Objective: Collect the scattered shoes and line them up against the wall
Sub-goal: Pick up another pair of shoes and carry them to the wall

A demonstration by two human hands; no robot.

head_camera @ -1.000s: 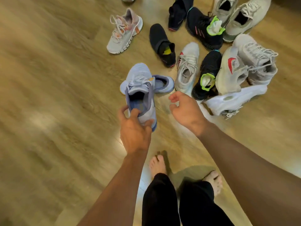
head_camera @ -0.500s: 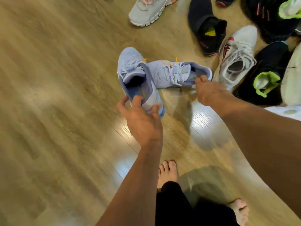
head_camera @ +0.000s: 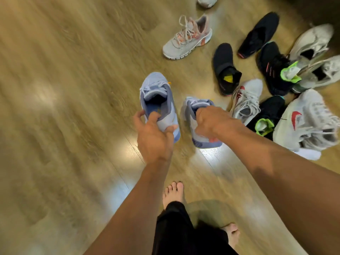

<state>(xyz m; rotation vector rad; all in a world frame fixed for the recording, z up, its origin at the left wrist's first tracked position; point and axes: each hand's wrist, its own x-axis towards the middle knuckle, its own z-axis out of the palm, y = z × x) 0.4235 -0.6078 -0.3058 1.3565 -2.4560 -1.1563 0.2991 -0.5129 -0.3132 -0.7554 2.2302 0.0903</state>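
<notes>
My left hand (head_camera: 153, 138) grips the heel of a light blue sneaker (head_camera: 157, 92), held above the wooden floor with its toe pointing away. My right hand (head_camera: 211, 121) grips the heel collar of the matching light blue sneaker (head_camera: 196, 124), lifted beside the first. Other shoes lie scattered at the upper right: a grey and pink sneaker (head_camera: 187, 38), a black slip-on (head_camera: 225, 69), another black shoe (head_camera: 259, 34), a white sneaker with red marks (head_camera: 246, 99), black sneakers with neon green tongues (head_camera: 272, 69), and white sneakers (head_camera: 305, 120). No wall is in view.
Wooden plank floor (head_camera: 73, 126) fills the left and bottom of the view. My bare feet (head_camera: 173, 192) and black trouser legs (head_camera: 176, 229) are at the bottom middle. A further pale shoe (head_camera: 207, 0) peeks in at the top edge.
My right hand took hold of the second blue sneaker on the floor and lifted it heel-first beside the one in my left hand. The view shifted over the shoe pile.
</notes>
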